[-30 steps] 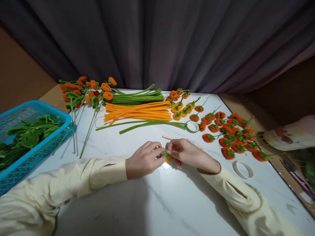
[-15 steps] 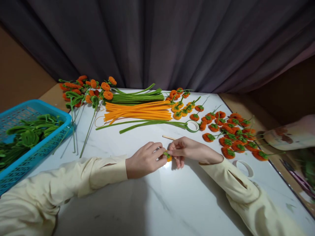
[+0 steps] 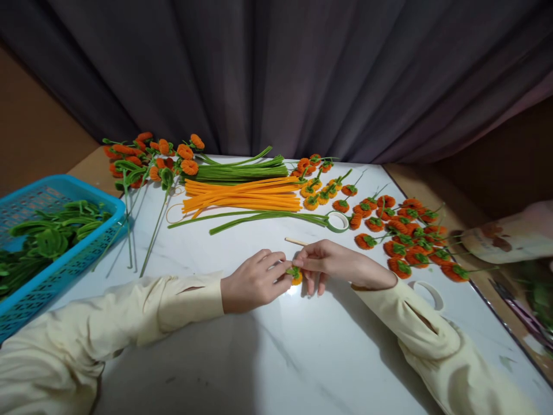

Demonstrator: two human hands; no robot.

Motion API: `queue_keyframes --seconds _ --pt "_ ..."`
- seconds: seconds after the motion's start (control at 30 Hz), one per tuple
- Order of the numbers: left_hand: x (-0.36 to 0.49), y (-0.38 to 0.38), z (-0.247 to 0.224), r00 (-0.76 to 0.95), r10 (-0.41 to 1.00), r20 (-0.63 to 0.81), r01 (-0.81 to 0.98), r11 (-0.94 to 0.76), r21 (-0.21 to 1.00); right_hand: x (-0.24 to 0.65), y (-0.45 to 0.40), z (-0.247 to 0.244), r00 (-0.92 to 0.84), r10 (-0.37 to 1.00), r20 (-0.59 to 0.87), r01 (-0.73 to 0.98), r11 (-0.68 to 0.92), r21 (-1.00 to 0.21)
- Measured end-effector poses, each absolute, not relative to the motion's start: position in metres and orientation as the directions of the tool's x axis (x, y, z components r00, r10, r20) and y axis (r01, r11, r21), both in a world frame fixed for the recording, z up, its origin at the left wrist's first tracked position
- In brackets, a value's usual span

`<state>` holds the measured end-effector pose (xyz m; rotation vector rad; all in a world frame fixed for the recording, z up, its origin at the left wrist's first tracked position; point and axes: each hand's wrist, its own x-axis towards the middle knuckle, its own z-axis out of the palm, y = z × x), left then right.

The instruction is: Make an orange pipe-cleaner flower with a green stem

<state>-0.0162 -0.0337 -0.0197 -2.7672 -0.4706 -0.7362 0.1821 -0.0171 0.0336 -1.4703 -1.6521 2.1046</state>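
Observation:
Between my hands is a small yellow pipe-cleaner flower with a green top, low over the white table. My left hand is closed, its thumb and forefinger pinching the flower's left side. My right hand pinches the green part at the top of the flower, its lower fingers curled beneath. A thin wooden stick pokes out past the back of my right hand; whether that hand grips it I cannot tell. Beyond my hands lie orange pipe cleaners and a roll of green tape.
On the left stands a blue basket of green leaf pieces. Orange flowers on stems lie at the back left, near green pipe cleaners. Several yellow flowers and orange flower heads spread rightward. A white ring lies near my right sleeve.
My right thumb and fingers have shifted slightly at the top of the yellow flower, showing more of its green. My left hand has hardly moved.

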Motion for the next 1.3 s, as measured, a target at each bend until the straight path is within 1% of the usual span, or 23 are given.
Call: queue_keyframes --seconds 0.2,0.37,0.63,0.73,0.9,0.97,1.0,1.03,1.07,1.1,1.13,1.17,1.2,1.23,1.27,1.3 --pt "-0.016 -0.034 -0.019 0.819 0.211 0.534 0.363 -0.911 -0.196 0.180 -0.022 0.025 -0.515 0.601 -0.611 0.529 -0.338 -0.778" --pt "-0.016 -0.033 -0.019 0.810 0.212 0.546 0.369 -0.909 -0.195 0.182 -0.024 0.019 -0.517 0.615 -0.595 0.571 -0.269 -0.775" --pt "-0.016 -0.035 -0.015 0.812 0.204 0.546 0.363 -0.910 -0.199 0.182 -0.021 0.026 -0.530 0.641 -0.555 0.658 -0.102 -0.746" --pt "-0.016 -0.036 -0.014 0.818 0.205 0.538 0.363 -0.909 -0.205 0.180 -0.022 0.027 -0.526 0.676 -0.516 0.688 -0.018 -0.725" --pt "-0.016 -0.037 -0.015 0.845 0.201 0.496 0.351 -0.908 -0.230 0.177 -0.025 0.026 -0.533 0.753 -0.385 0.733 0.184 -0.655" --pt "-0.017 -0.036 -0.016 0.849 0.204 0.487 0.345 -0.913 -0.219 0.177 -0.026 0.025 -0.528 0.774 -0.350 0.734 0.209 -0.646" --pt "-0.016 -0.036 -0.017 0.846 0.215 0.487 0.344 -0.919 -0.191 0.178 -0.027 0.024 -0.525 0.772 -0.357 0.728 0.191 -0.658" --pt "-0.016 -0.035 -0.017 0.835 0.243 0.494 0.349 -0.928 -0.134 0.179 -0.027 0.024 -0.524 0.763 -0.378 0.713 0.151 -0.684" --pt "-0.016 -0.034 -0.017 0.815 0.294 0.500 0.361 -0.932 -0.040 0.181 -0.026 0.023 -0.526 0.747 -0.407 0.686 0.089 -0.723" --pt "-0.016 -0.032 -0.017 0.784 0.371 0.497 0.376 -0.922 0.093 0.183 -0.026 0.022 -0.534 0.727 -0.431 0.641 0.015 -0.768" --pt "-0.015 -0.031 -0.016 0.744 0.469 0.477 0.390 -0.883 0.261 0.185 -0.025 0.020 -0.550 0.710 -0.440 0.577 -0.057 -0.814" --pt "-0.015 -0.029 -0.015 0.698 0.577 0.425 0.391 -0.804 0.448 0.186 -0.024 0.018 -0.568 0.705 -0.424 0.497 -0.117 -0.860" --pt "-0.015 -0.026 -0.013 0.652 0.674 0.347 0.372 -0.684 0.628 0.187 -0.023 0.015 -0.577 0.720 -0.385 0.406 -0.155 -0.900" --pt "-0.014 -0.024 -0.012 0.616 0.746 0.252 0.327 -0.533 0.780 0.188 -0.022 0.013 -0.578 0.747 -0.330 0.317 -0.168 -0.934" --pt "-0.014 -0.022 -0.010 0.596 0.789 0.149 0.260 -0.365 0.894 0.188 -0.022 0.009 -0.567 0.779 -0.269 0.239 -0.158 -0.958" --pt "-0.014 -0.019 -0.009 0.594 0.803 0.052 0.183 -0.197 0.963 0.187 -0.022 0.006 -0.544 0.812 -0.211 0.180 -0.133 -0.975"
